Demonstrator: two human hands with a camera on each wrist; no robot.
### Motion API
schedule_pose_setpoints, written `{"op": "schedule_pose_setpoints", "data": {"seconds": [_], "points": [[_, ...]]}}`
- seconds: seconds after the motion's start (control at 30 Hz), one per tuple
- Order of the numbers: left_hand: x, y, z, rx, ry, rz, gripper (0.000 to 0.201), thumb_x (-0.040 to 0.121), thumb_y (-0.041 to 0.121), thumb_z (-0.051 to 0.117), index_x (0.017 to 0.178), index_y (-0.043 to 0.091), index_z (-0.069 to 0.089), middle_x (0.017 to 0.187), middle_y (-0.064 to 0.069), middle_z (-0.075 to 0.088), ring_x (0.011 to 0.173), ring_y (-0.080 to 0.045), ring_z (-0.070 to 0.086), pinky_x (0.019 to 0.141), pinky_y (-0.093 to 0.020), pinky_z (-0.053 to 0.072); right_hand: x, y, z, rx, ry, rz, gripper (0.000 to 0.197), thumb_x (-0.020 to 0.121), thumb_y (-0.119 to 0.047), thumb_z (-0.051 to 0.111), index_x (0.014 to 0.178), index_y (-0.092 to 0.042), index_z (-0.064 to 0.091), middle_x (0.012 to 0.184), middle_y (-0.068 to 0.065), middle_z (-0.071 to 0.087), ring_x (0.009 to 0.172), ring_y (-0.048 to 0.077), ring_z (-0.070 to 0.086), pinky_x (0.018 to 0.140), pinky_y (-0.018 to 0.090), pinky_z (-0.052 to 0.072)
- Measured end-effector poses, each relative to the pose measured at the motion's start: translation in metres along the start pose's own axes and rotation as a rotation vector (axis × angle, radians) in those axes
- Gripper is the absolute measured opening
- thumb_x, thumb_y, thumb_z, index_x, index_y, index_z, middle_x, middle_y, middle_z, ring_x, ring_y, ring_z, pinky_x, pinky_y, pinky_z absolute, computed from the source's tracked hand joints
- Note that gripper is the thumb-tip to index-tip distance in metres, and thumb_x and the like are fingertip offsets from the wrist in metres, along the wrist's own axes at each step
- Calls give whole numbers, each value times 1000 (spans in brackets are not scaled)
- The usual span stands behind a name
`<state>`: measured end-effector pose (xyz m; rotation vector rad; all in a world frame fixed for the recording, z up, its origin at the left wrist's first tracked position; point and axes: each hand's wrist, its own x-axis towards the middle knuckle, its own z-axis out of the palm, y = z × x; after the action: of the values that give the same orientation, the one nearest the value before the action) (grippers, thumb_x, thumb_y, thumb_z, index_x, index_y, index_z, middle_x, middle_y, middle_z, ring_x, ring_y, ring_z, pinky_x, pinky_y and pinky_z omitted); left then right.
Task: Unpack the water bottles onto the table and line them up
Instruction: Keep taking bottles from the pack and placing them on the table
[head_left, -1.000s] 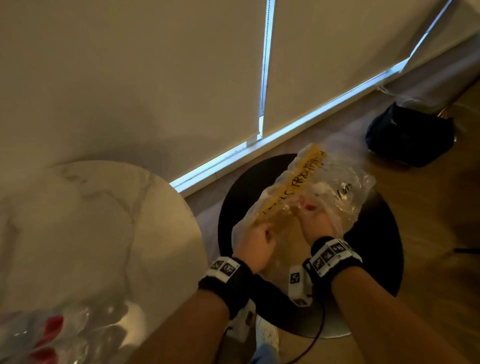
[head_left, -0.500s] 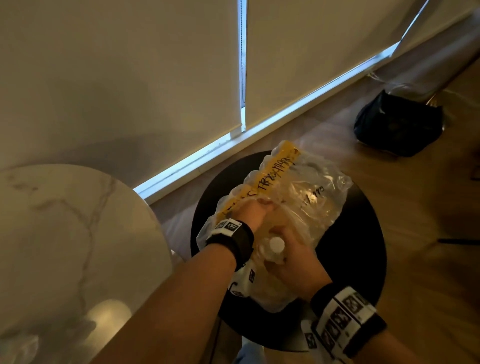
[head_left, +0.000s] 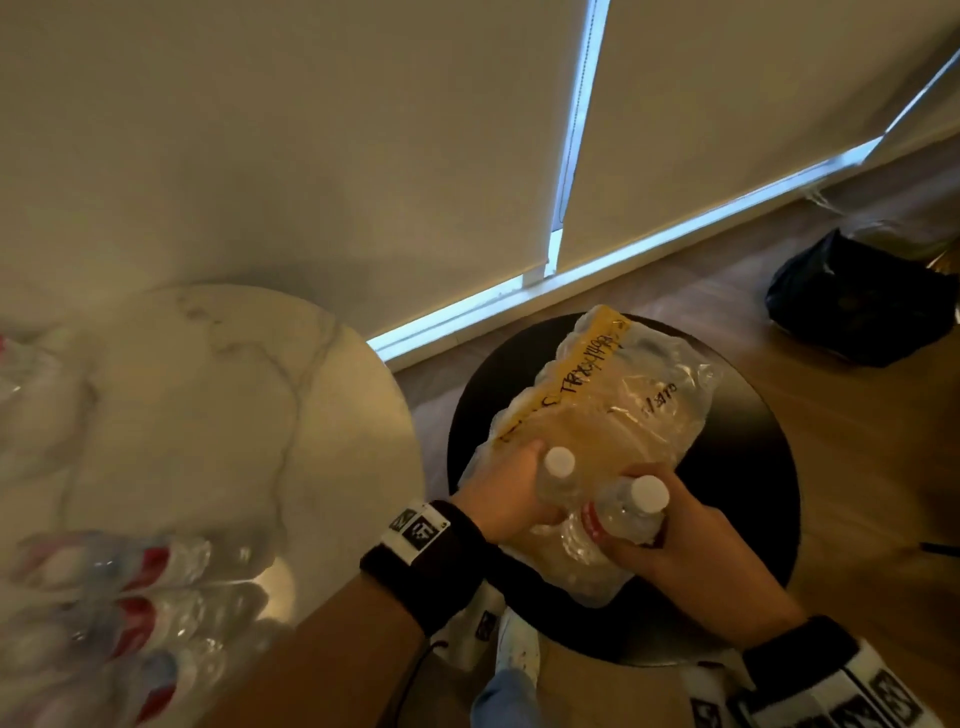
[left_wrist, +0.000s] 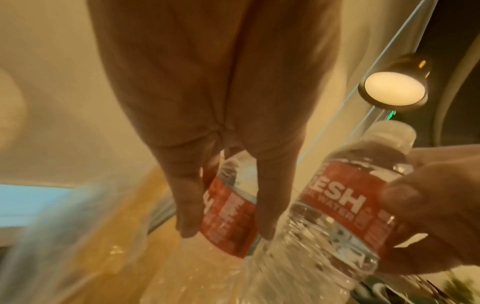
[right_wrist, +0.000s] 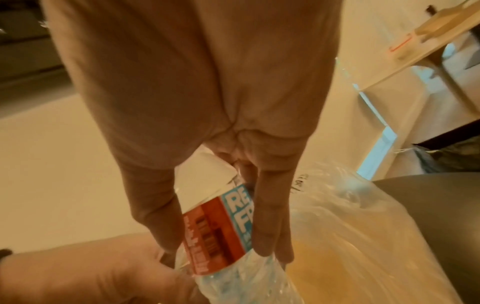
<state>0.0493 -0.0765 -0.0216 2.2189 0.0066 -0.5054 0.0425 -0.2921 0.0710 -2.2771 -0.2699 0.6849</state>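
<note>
We see both hands at the near end of the plastic pack (head_left: 597, 431), each gripping one bottle. The left hand (head_left: 501, 493) wraps its fingers (left_wrist: 187, 203) around a white-capped bottle (head_left: 558, 475); the left wrist view shows its red label between fingers and thumb. The right hand (head_left: 680, 540) holds a second bottle (head_left: 628, 514) around the red-label band, cap up; the right wrist view shows a red and blue label under its fingers (right_wrist: 270, 222). The two bottles sit just beside each other, touching or nearly so, with their lower ends against the crumpled wrap. We can't tell whether they're fully clear of the plastic.

The pack, clear film with a yellow strip and black handwriting, lies on a round black stool (head_left: 743, 467).

On the marble table (head_left: 208, 415), left of the stool, blurred bottles (head_left: 140, 618) with red labels sit side by side at its near-left edge. A dark bag (head_left: 857, 306) lies on the wood floor (head_left: 857, 493), far right.
</note>
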Motion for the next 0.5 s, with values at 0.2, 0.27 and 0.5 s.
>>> {"op": "schedule_pose_setpoints", "data": {"seconds": [0.2,0.27,0.5], "points": [[-119,3,-21,-293,270,-112,57,78,46,78,126,42,47,117,17,65,104,8,60,91,-15,49,-22,-56,29,-7,-34,-151,42,74,-42,80,101,-45,48,96,-13,62,90,11,60,87,31,49],[-156,-8,-23,-297,414,-187,50,79,42,77,120,40,49,109,17,65,97,11,59,84,-12,49,-20,-72,54,-53,-46,-214,41,73,-56,76,105,-40,55,97,-10,66,91,11,64,87,34,53],[-229,-75,-36,-338,743,-531,58,75,18,82,124,25,51,112,6,64,105,-15,63,92,-31,52,18,-119,168,39,-251,-324,44,80,-42,75,112,-34,45,101,-14,60,92,4,59,80,20,48]]}}
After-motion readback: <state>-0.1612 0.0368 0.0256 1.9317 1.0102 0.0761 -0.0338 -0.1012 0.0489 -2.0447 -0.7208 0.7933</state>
